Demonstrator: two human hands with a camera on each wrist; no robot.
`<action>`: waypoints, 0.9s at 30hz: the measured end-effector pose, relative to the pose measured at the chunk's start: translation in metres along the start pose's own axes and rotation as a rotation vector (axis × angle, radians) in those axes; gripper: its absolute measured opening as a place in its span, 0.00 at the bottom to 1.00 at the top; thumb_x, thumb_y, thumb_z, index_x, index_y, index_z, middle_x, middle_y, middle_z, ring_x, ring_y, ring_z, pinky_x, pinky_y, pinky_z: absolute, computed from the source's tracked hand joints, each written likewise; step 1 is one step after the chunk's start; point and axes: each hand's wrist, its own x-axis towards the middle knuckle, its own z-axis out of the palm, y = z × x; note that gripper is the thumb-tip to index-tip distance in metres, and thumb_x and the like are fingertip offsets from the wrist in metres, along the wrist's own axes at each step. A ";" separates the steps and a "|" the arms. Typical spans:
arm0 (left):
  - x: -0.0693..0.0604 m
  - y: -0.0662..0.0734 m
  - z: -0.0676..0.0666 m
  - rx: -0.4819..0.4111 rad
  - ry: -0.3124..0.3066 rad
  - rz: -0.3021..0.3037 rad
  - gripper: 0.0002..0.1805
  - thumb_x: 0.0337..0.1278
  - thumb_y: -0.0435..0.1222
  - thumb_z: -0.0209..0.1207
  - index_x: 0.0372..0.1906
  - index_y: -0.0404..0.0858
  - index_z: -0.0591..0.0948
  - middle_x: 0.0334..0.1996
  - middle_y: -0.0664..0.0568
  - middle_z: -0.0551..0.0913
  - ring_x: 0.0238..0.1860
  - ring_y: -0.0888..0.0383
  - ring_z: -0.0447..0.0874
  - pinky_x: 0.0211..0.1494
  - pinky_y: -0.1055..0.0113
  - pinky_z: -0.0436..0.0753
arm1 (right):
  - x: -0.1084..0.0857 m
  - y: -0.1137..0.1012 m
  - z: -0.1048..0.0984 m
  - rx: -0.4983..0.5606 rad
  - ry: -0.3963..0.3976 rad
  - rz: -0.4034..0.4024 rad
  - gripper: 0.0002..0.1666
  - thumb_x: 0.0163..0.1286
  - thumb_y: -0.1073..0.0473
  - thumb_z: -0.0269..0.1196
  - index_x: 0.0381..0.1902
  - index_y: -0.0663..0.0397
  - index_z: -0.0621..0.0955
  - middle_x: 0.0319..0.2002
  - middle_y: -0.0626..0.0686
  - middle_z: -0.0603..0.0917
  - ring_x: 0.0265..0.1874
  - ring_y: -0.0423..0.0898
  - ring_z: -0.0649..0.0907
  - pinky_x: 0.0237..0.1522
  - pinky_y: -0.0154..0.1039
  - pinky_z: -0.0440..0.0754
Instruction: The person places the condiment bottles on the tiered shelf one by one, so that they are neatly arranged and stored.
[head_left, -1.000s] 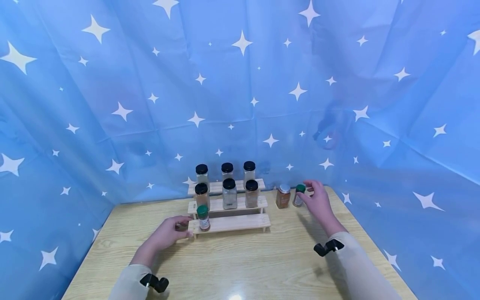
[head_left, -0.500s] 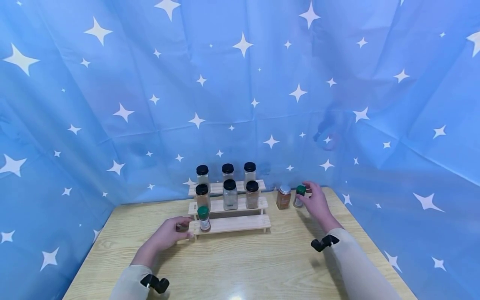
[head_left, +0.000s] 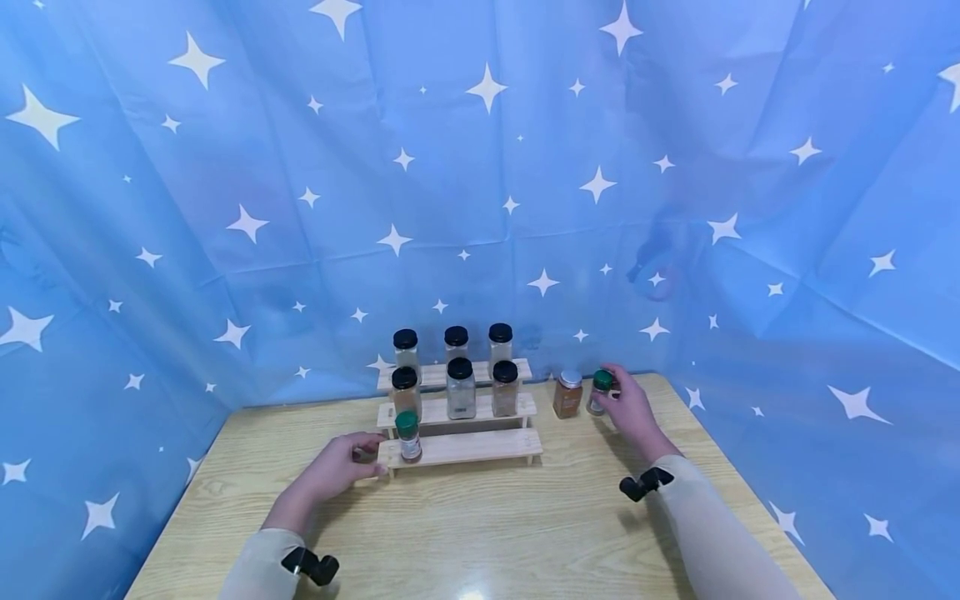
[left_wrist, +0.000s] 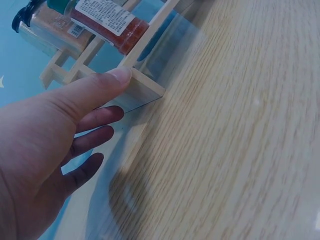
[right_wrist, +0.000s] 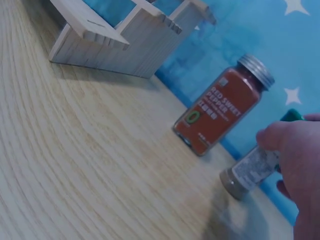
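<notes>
A three-tier wooden spice rack (head_left: 472, 447) stands on the table. My left hand (head_left: 339, 467) holds its left end, the thumb on the corner of the lowest shelf; the index finger is hidden in the left wrist view. On that shelf, near the left hand, is a green-capped spice jar (left_wrist: 107, 22) with red contents. At the right, my right hand (head_left: 633, 410) grips another green-capped spice jar (right_wrist: 252, 167) between thumb and fingers. This jar stands close to the table surface; whether it touches is unclear. Beside it stands a silver-capped jar (right_wrist: 222, 107) labelled red sweet pepper.
Several black-capped jars (head_left: 461, 392) stand on the middle and top shelves. A blue star-patterned curtain (head_left: 480, 208) closes off the back and sides of the wooden table (head_left: 465, 525).
My right hand has closed in on the green-capped jar at the right, its forearm shifting slightly left. The left hand and the rack keep their places.
</notes>
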 end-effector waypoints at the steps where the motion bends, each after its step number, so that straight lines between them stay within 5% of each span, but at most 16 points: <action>1: 0.000 -0.001 0.000 0.000 -0.001 0.001 0.31 0.63 0.44 0.80 0.69 0.44 0.86 0.56 0.52 0.89 0.60 0.49 0.86 0.67 0.42 0.85 | -0.001 0.001 0.001 -0.003 0.003 -0.003 0.40 0.81 0.66 0.68 0.83 0.61 0.65 0.71 0.72 0.76 0.69 0.70 0.78 0.71 0.68 0.78; 15: 0.001 0.000 -0.001 0.018 -0.002 -0.004 0.31 0.63 0.45 0.80 0.69 0.45 0.86 0.57 0.52 0.89 0.61 0.48 0.86 0.67 0.41 0.84 | -0.008 0.002 0.006 -0.011 0.084 -0.058 0.34 0.82 0.64 0.68 0.81 0.57 0.70 0.66 0.68 0.81 0.63 0.65 0.81 0.63 0.63 0.85; 27: 0.000 -0.001 0.000 0.004 -0.007 0.002 0.31 0.64 0.44 0.80 0.70 0.45 0.86 0.57 0.51 0.89 0.61 0.47 0.86 0.68 0.41 0.84 | -0.019 -0.009 0.005 -0.034 0.097 -0.090 0.37 0.79 0.63 0.72 0.80 0.55 0.72 0.64 0.63 0.83 0.59 0.60 0.84 0.53 0.45 0.86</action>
